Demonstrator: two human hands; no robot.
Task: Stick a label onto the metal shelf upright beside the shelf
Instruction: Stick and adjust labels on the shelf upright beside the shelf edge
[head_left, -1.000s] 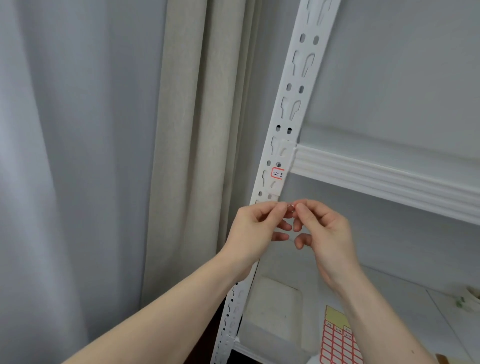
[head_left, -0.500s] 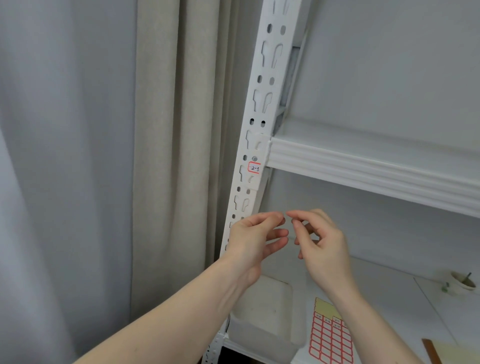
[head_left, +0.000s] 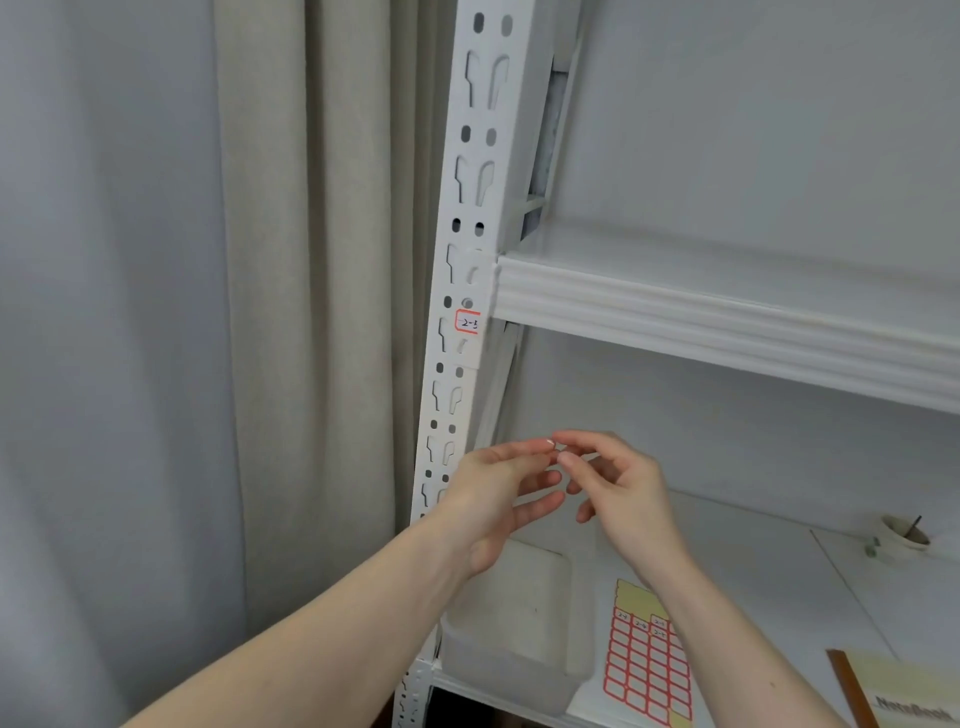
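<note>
Between the two sets of fingertips, just right of the upright and below the shelf beam, something very small is pinched: the left hand (head_left: 498, 499) brings thumb and forefinger together at their tips, and the right hand (head_left: 618, 488) meets them there with its own thumb and forefinger, the other fingers loosely spread. I judge that this is a fresh small label (head_left: 554, 453) being handled, but it shows as no more than a pale fleck between the nails, and which hand really holds it, or which face is sticky, I cannot tell. From this pinch the white perforated metal shelf upright (head_left: 470, 260) lies at about nine to ten o'clock, close by; its long axis runs nearly vertical, leaning a little toward one o'clock at the top. The left hand is nearer to it and partly overlaps its lower stretch. Up at about eleven o'clock from the grip, a red-bordered handwritten label (head_left: 467, 322) already sits on the upright, level with the white ribbed shelf beam (head_left: 727, 322). Free metal beside the slots is narrow, so the placing calls for care. At five o'clock a red-gridded yellow sheet of blank labels (head_left: 647, 670) lies on the lower white shelf board (head_left: 769, 582), partly cut off by the right forearm.
</note>
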